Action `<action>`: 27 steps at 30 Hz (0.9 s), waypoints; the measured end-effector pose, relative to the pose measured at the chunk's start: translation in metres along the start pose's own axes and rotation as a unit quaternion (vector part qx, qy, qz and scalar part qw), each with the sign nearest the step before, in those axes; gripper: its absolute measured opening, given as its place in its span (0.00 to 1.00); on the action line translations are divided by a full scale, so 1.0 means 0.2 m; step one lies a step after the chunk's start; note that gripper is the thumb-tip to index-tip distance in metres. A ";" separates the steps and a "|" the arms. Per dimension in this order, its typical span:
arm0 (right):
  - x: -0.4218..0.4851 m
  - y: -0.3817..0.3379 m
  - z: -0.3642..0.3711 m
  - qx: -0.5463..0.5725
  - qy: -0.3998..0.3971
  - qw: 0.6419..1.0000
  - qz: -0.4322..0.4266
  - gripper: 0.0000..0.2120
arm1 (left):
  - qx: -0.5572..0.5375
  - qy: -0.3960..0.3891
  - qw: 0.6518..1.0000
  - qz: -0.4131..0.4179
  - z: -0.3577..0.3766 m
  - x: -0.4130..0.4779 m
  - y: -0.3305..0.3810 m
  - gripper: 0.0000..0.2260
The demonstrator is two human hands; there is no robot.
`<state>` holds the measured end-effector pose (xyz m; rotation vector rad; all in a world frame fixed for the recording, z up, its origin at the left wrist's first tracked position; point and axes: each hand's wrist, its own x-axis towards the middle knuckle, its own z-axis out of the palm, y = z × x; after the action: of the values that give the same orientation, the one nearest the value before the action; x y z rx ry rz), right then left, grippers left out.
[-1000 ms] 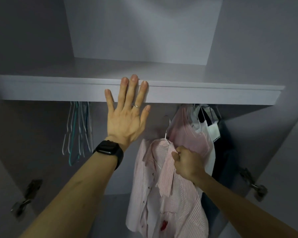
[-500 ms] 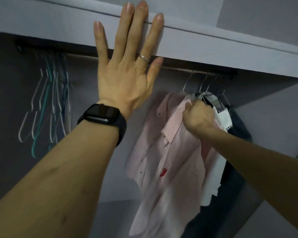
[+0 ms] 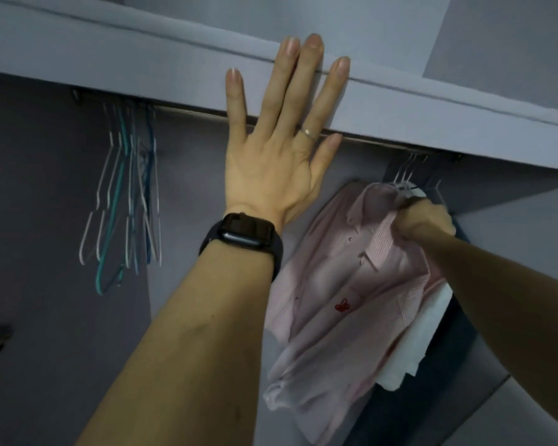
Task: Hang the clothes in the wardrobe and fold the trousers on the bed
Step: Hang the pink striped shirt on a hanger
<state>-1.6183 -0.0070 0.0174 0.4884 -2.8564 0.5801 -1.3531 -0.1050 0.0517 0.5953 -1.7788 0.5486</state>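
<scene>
Head view: left hand point(image 3: 271, 169) flat, fingers spread, on wardrobe shelf edge point(image 3: 110, 66); right hand point(image 3: 427, 220) clutches pink shirt point(image 3: 335, 284).

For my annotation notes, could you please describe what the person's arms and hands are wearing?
The left hand has a thin silver ring on one finger, and a black rectangular smartwatch on a dark band sits at that wrist. The right hand shows no jewellery. Both forearms are bare, without sleeves.
</scene>
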 end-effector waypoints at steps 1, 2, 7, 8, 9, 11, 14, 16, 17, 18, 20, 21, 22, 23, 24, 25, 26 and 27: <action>0.00 0.01 -0.01 0.010 -0.003 1.000 0.001 0.17 | 0.001 0.000 1.000 0.000 0.01 -0.01 -0.01 0.26; -0.02 0.02 -0.04 0.021 -0.007 1.000 -0.009 0.19 | 0.000 -0.006 1.000 0.000 0.00 0.00 0.00 0.27; -0.19 0.01 -0.11 0.087 -0.039 0.992 -0.089 0.20 | 0.005 -0.068 0.998 -0.006 -0.01 -0.04 -0.02 0.30; -0.25 0.03 -0.15 0.113 -0.050 0.987 -0.100 0.18 | 0.005 -0.087 0.996 -0.005 -0.04 -0.03 0.00 0.30; -0.31 0.06 -0.19 0.151 -0.058 0.981 -0.111 0.15 | 0.005 -0.101 0.995 -0.005 -0.06 -0.03 0.00 0.31; -0.43 0.11 -0.27 0.240 -0.067 0.960 -0.130 0.10 | 0.003 -0.132 0.991 -0.014 -0.11 0.00 0.00 0.31; -0.64 0.20 -0.43 0.352 -0.065 0.924 -0.136 0.06 | -0.008 -0.194 0.980 -0.035 -0.18 0.05 0.03 0.32; -0.77 0.27 -0.50 0.372 -0.049 0.912 -0.167 0.08 | -0.012 -0.218 0.975 -0.047 -0.24 0.07 0.07 0.32; -0.82 0.32 -0.53 0.375 -0.040 0.909 -0.179 0.09 | -0.017 -0.225 0.973 -0.050 -0.26 0.07 0.08 0.32; -0.88 0.35 -0.56 0.378 -0.027 0.905 -0.191 0.09 | -0.021 -0.231 0.971 -0.052 -0.28 0.07 0.08 0.32; -0.96 0.43 -0.59 0.383 -0.005 0.901 -0.202 0.09 | -0.021 -0.247 0.967 -0.062 -0.32 0.08 0.09 0.32; -0.99 0.47 -0.62 0.385 0.001 0.900 -0.203 0.10 | -0.025 -0.253 0.965 -0.068 -0.33 0.10 0.09 0.33; -1.01 0.52 -0.64 0.384 -0.001 0.901 -0.202 0.10 | -0.027 -0.261 0.962 -0.076 -0.36 0.11 0.11 0.34; -1.02 0.56 -0.66 0.385 0.002 0.901 -0.200 0.10 | -0.035 -0.267 0.959 -0.088 -0.37 0.11 0.13 0.34; -1.03 0.61 -0.67 0.386 0.007 0.901 -0.198 0.11 | -0.049 -0.271 0.956 -0.101 -0.39 0.11 0.15 0.35; -1.04 0.65 -0.69 0.385 0.013 0.902 -0.197 0.11 | -0.066 -0.277 0.952 -0.115 -0.41 0.09 0.18 0.34; -1.05 0.69 -0.70 0.382 0.016 0.902 -0.199 0.11 | -0.082 -0.283 0.947 -0.124 -0.44 0.04 0.22 0.34; -1.06 0.74 -0.70 0.376 0.020 0.904 -0.201 0.11 | -0.098 -0.289 0.944 -0.126 -0.47 -0.03 0.28 0.33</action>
<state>-1.4570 0.2389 0.0415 1.1175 -2.2772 1.5644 -1.3199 -0.0017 0.0660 0.8910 -2.2257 0.0056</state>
